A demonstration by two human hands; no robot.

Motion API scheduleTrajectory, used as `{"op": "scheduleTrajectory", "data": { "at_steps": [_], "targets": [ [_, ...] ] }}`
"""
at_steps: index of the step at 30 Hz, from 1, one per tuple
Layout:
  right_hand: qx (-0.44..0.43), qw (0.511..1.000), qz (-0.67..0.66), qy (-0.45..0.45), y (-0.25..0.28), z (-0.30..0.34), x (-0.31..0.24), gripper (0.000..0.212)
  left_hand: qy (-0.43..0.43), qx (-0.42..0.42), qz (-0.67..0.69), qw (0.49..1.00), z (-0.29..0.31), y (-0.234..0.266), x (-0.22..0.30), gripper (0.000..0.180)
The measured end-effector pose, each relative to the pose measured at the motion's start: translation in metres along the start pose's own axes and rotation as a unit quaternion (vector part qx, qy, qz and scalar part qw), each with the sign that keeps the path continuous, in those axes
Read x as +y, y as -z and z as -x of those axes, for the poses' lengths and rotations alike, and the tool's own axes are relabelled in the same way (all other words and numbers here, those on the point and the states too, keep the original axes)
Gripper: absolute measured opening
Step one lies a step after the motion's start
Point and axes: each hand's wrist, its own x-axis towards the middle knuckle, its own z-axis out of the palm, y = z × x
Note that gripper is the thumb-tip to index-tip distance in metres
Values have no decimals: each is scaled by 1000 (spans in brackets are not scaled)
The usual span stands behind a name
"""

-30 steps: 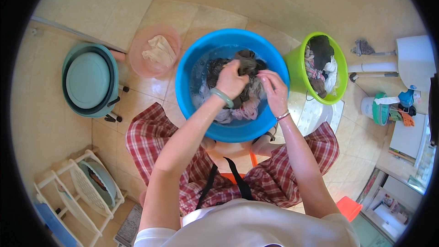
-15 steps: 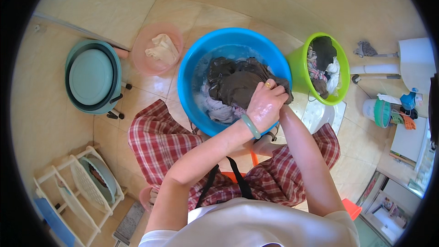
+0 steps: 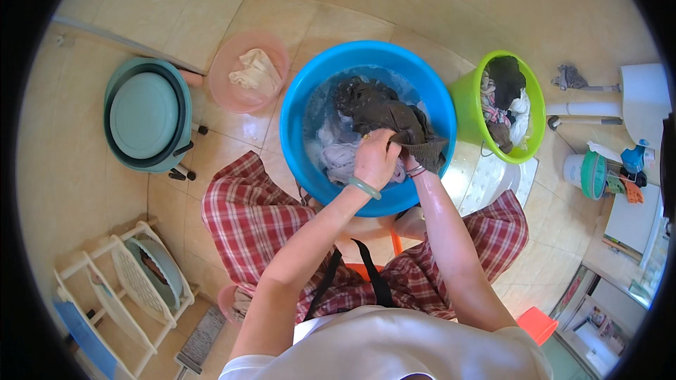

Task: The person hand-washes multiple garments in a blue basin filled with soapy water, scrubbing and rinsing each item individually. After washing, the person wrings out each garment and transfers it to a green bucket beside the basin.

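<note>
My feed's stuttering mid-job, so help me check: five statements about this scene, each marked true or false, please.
1. The left hand has its grip on the dark-brown cloth garment. True.
2. The round blue plastic tub holds only the garment. False: pale lilac cloth lies in it too.
3. The round lime-green plastic bucket stands to the tub's right. True.
4. The round pink translucent basin holds nothing. False: a crumpled cream cloth lies in it.
5. The pale-green ring-shaped bangle circles the right wrist. False: it circles the left wrist.
</note>
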Motion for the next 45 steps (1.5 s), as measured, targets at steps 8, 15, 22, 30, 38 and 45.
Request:
{"op": "scheduleTrajectory", "data": {
  "at_steps": [8,15,22,30,38,45],
  "targets": [
    [1,1000,19,9,20,-11,-29,35,42,-158,48,985,-24,40,84,31],
    [10,1000,4,8,21,-6,-26,36,118,-103,68,985,-7,30,78,28],
    [20,1000,-12,2,26,11,-21,37,29,-65,72,995,-9,39,107,17],
    [20,1000,-6,3,23,9,-21,39,-21,-38,107,993,-9,34,106,24],
    [10,1000,7,3,23,-12,-23,40,141,-110,68,982,-21,18,58,36],
    [35,999,-31,1,23,17,0,41,197,-6,113,974,-27,6,27,21]
  ]
}}
